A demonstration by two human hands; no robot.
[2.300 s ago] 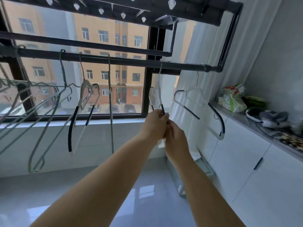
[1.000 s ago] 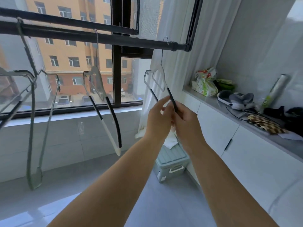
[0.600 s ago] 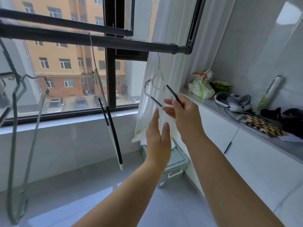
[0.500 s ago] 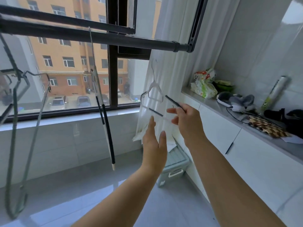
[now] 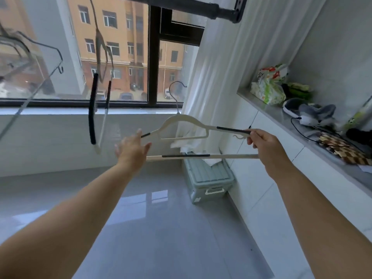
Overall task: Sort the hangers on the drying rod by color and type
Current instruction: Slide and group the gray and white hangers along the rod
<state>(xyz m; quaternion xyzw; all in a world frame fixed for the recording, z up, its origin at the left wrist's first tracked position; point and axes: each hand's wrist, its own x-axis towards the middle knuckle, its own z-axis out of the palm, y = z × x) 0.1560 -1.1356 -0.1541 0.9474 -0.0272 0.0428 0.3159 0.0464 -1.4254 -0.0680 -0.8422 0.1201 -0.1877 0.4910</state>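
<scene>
A white hanger [image 5: 182, 122] with black grip strips and a metal hook is off the rod, held level below it. My right hand [image 5: 263, 144] grips its right shoulder end. My left hand [image 5: 131, 149] is at its left end, fingers spread, touching or just short of it. The black drying rod [image 5: 193, 6] crosses the top of the view. A second white hanger with black grips [image 5: 94, 101] hangs edge-on from the rod at centre left. Grey wire hangers [image 5: 34, 57] hang at the far left.
A window with a black frame [image 5: 154, 57] is behind the rod. White curtain [image 5: 217, 67] hangs at the right. A grey counter [image 5: 275, 115] on white cabinets holds bags, slippers and a cable. A pale green storage box [image 5: 209, 178] stands on the tiled floor.
The white hanger has come off the rod and been lowered and turned level. My right hand still holds it; my left hand let go and now reaches for its left end.
</scene>
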